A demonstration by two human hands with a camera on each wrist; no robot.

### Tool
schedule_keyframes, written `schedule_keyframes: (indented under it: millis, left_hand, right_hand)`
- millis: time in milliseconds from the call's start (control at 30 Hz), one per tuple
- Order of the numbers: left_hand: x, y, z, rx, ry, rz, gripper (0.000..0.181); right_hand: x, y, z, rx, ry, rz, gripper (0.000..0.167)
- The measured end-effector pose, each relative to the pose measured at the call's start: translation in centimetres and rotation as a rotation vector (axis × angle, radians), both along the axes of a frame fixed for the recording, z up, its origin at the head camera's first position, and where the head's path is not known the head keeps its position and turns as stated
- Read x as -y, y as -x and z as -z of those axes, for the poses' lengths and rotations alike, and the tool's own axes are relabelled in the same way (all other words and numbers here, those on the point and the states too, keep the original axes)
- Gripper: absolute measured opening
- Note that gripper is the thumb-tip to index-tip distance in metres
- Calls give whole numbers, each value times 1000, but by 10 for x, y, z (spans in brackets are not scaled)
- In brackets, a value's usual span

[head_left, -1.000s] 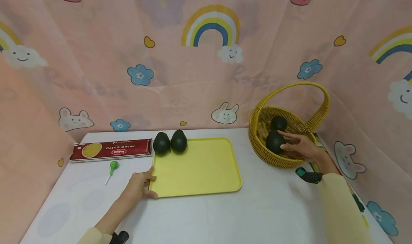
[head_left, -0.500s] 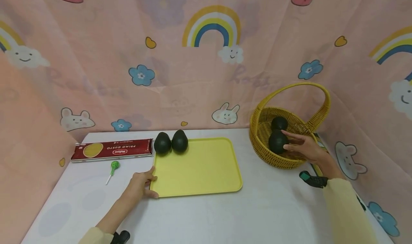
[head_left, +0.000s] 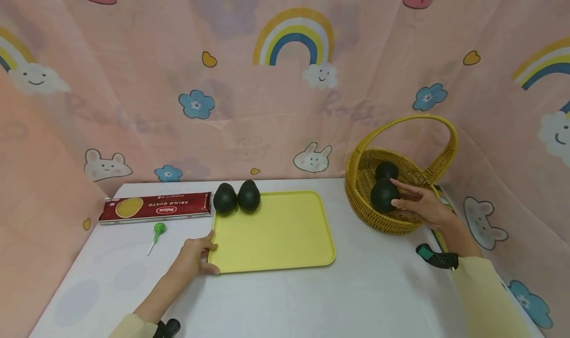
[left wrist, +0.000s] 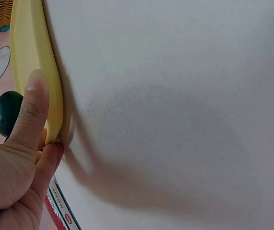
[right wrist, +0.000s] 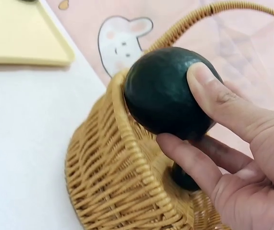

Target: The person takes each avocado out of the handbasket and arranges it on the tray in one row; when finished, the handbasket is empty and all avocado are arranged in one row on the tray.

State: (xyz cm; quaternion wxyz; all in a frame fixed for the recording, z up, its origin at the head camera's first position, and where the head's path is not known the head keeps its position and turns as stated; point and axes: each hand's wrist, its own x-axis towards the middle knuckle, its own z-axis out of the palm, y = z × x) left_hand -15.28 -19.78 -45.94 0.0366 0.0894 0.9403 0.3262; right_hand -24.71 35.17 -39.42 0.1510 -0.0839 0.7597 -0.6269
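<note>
My right hand [head_left: 419,204] grips a dark green avocado [right wrist: 168,91] between thumb and fingers, over the opening of the yellow wicker basket [head_left: 365,214]. A second avocado [head_left: 386,171] lies in the basket behind it, mostly hidden by the hand in the right wrist view. My left hand [head_left: 196,254] pinches the left edge of a yellow tray [head_left: 276,234] near its front corner, with the thumb [left wrist: 35,103] over the rim and fingers beneath. Two more avocados, one at the tray's back left corner [head_left: 224,199] and another beside it [head_left: 249,196], stand close together.
Left of the tray lies a dark red spaghetti pack [head_left: 156,208]. In front of it is a green lollipop [head_left: 157,234] on a white stick. The basket's tall handle [head_left: 414,118] arches above its opening. A patterned pink cloth [head_left: 249,130] hangs behind the white table [head_left: 303,303].
My right hand and the avocado in it have shifted slightly to the right within the basket, and the right forearm has swung right. The left hand keeps its place on the tray.
</note>
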Motion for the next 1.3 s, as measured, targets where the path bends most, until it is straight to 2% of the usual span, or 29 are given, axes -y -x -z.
schedule_keyframes:
  millis: [200, 333, 567, 733, 1067, 1300]
  left_hand:
    - [0, 0, 0, 18, 7, -14, 63]
    - [0, 0, 1, 7, 15, -10, 63]
    - [-1, 1, 0, -18, 23, 8, 64]
    - [-1, 1, -1, 5, 14, -5, 63]
    - [-1, 0, -1, 0, 18, -4, 63]
    - [0, 1, 0, -3, 20, 0, 63]
  right_hand:
    - [5, -4, -4, -10, 127, -29, 61]
    - [10, -9, -9, -15, 155, -43, 61]
    - [24, -17, -18, -3, 123, -24, 60]
    - [36, -19, -21, 9, 105, -18, 60]
    - [56, -14, -20, 2, 58, -49, 62]
    - [74, -9, -17, 11, 76, -52, 60]
